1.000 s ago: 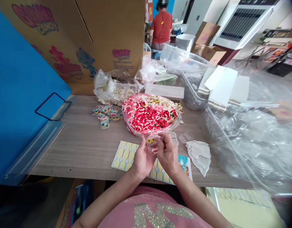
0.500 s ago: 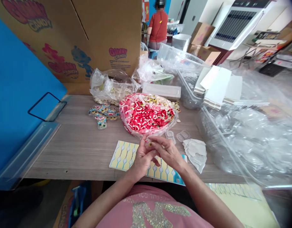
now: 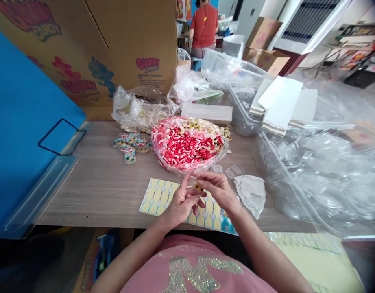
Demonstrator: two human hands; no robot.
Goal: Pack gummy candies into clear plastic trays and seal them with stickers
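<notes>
Between my two hands sits a small clear pack with yellow eyeball candies [image 3: 199, 187]. My right hand [image 3: 218, 190] pinches it from the right. My left hand [image 3: 184, 202] grips its other side, with fingers curled beneath. Under both hands lies a yellow sticker sheet [image 3: 154, 198] with blue lines. Just beyond is an open plastic bag of red and white gummies [image 3: 189, 148], with pale eyeball candies along its far side. Clear empty plastic cases [image 3: 235, 171] lie to the right of the bag, near a crumpled stack of white paper [image 3: 251, 194].
Filled, stickered packs [image 3: 129, 148] lie at left, before a clear bag of candies [image 3: 141, 110]. A large cardboard box [image 3: 129, 36] stands behind. Clear tubs of plastic cases [image 3: 297, 183] with white cards [image 3: 282, 101] fill the right. A person in red [image 3: 204, 26] is farther back.
The pack between my hands has turned, and two dark-centred eyeballs now show in it. My right hand has shifted slightly. The camera view has tilted down a little.
</notes>
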